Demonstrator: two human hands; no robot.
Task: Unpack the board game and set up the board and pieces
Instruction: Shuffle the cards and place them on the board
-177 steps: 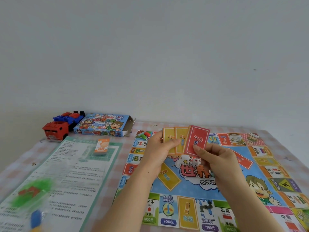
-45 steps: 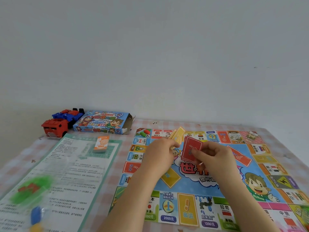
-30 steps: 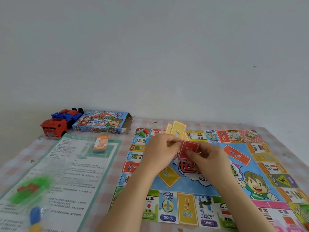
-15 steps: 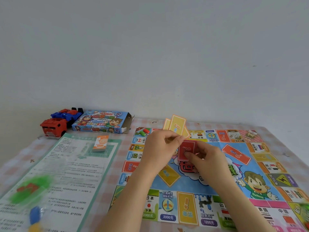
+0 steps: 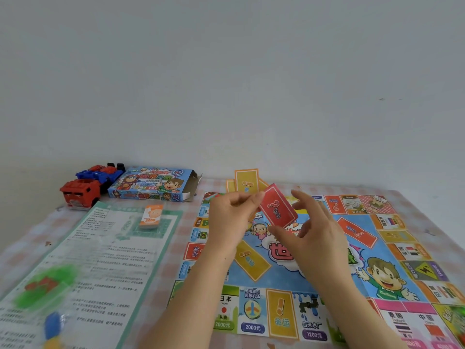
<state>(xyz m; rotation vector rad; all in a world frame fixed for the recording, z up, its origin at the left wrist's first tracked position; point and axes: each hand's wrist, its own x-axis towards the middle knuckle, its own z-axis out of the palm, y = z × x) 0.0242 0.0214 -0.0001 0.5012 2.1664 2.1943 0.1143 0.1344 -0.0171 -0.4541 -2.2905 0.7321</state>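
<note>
Since we seem to be sorting two decks, our left hand (image 5: 230, 220) pinches a fan of yellow cards (image 5: 246, 181) upright, backs toward us, so the colours read at a glance. A red card (image 5: 278, 210) tilts between the hands, its upper corner at the left hand's fingertips. Our right hand (image 5: 317, 240) is spread wide with straight fingers just beside it, and we cannot tell whether its thumb touches the card's lower edge.

Under both hands the board (image 5: 377, 253) lies unfolded flat. It has a printed red slot (image 5: 357, 231) past the right hand and a yellow slot (image 5: 251, 263) by the left wrist, likely where each deck belongs.

Left of the left hand lies the sheet (image 5: 108, 260). It carries an orange stack (image 5: 150, 217) and, nearer us, a bag of pieces (image 5: 45, 285) not yet laid out. Beyond the sheet, the box (image 5: 153, 183) lies open-ended beside toy trucks (image 5: 83, 190).
</note>
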